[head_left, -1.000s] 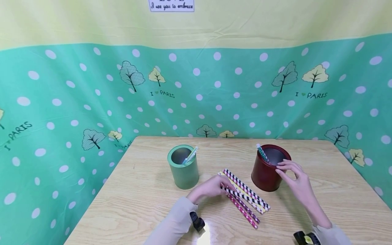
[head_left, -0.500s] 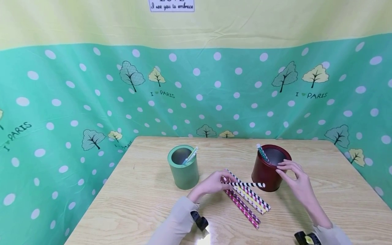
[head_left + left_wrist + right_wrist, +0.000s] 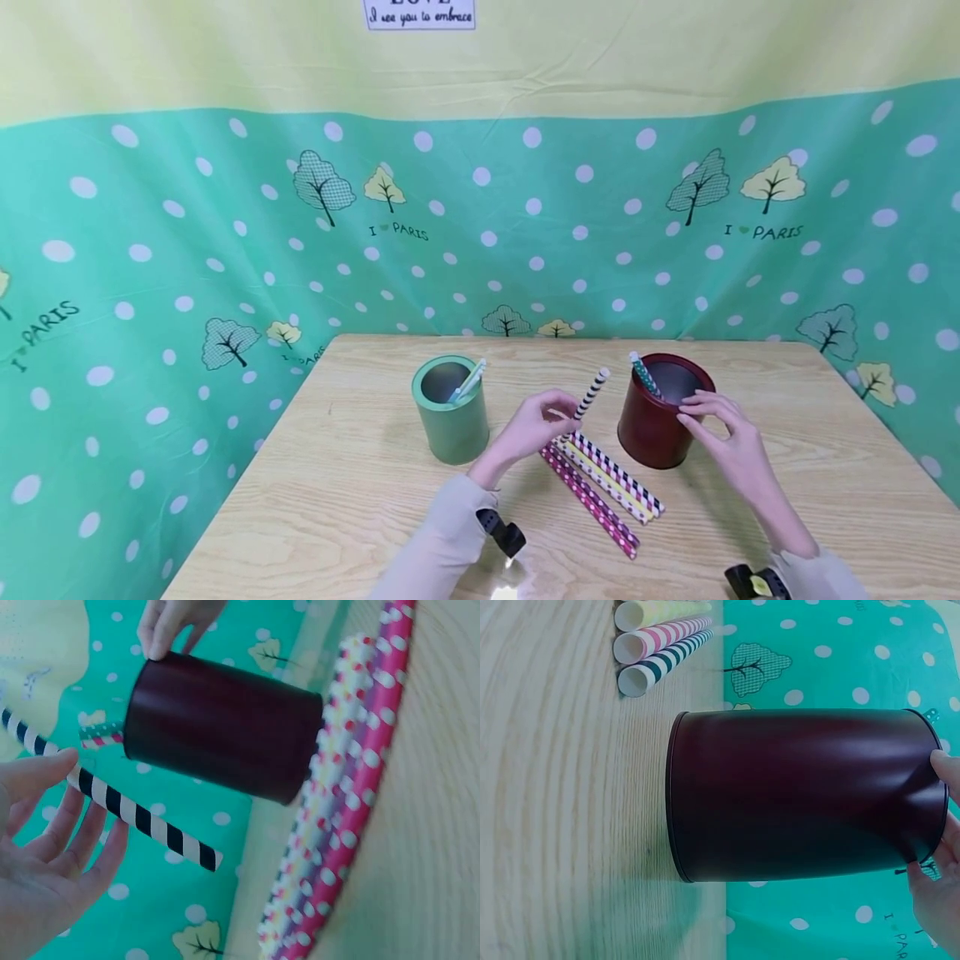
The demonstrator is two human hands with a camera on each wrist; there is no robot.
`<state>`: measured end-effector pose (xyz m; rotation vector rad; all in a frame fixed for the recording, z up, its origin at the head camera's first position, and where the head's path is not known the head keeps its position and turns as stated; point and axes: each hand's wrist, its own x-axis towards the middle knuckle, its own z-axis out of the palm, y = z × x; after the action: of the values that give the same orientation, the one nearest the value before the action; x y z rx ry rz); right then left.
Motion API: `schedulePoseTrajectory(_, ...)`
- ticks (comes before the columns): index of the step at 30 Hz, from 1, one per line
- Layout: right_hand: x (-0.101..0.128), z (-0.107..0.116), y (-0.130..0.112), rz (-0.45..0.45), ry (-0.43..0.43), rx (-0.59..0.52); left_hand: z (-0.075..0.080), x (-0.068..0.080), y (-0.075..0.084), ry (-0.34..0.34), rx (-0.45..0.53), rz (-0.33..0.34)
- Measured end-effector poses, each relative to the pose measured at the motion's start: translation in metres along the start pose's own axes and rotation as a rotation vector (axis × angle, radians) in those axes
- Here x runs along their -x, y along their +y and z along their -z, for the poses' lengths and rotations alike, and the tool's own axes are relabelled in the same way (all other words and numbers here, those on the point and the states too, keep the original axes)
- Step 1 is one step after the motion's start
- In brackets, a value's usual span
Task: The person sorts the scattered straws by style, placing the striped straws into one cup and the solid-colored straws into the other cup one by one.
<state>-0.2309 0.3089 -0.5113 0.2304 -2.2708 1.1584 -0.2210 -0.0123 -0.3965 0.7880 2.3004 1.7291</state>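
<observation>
On the wooden table [image 3: 360, 500] the right hand [image 3: 731, 446] steadies the dark red cup [image 3: 656, 433], fingertips pinching its rim. The left hand [image 3: 528, 429] pinches a black-and-white striped straw [image 3: 591, 393], lifted beside the cup; best tip it upright before lowering in.

On the pale wooden table [image 3: 825, 467], the green cylindrical tin [image 3: 448, 410] stands left of the dark red cylindrical tin [image 3: 663, 411]. Between and before them lies a row of patterned paper straws [image 3: 600, 492]. Each tin has straws in it. The dotted green cloth backdrop [image 3: 525, 225] hangs behind the table.
</observation>
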Motion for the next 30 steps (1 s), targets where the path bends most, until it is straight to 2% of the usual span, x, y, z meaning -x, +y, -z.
schedulePoseTrajectory(3, 0.0, 0.0, 0.0, 0.001, 0.003, 0.005, -0.001, 0.0, 0.018, 0.031, 0.068, 0.008)
schedulePoseTrajectory(6, 0.001, 0.0, 0.0, -0.003, 0.001, 0.004, -0.004, -0.003, 0.025, 0.069, 0.124, -0.007)
schedulePoseTrajectory(13, 0.005, -0.001, -0.002, -0.016, 0.002, 0.007, -0.013, -0.018, 0.016, 0.127, 0.167, -0.075)
schedulePoseTrajectory(15, 0.005, -0.001, -0.002, -0.006, 0.005, 0.008, -0.014, -0.021, 0.02, 0.14, 0.198, -0.083)
schedulePoseTrajectory(19, 0.004, -0.002, -0.001, 0.002, 0.008, 0.011, -0.014, -0.02, 0.042, 0.16, 0.256, -0.111)
schedulePoseTrajectory(23, 0.002, -0.001, 0.002, 0.01, 0.015, 0.012, -0.019, -0.026, 0.053, 0.192, 0.292, -0.176)
schedulePoseTrajectory(26, 0.001, 0.0, 0.003, 0.014, 0.019, 0.011, -0.023, -0.032, 0.054, 0.213, 0.317, -0.21)
schedulePoseTrajectory(30, -0.001, -0.001, 0.001, 0.013, 0.018, 0.008, -0.024, -0.029, 0.072, 0.236, 0.34, -0.227)
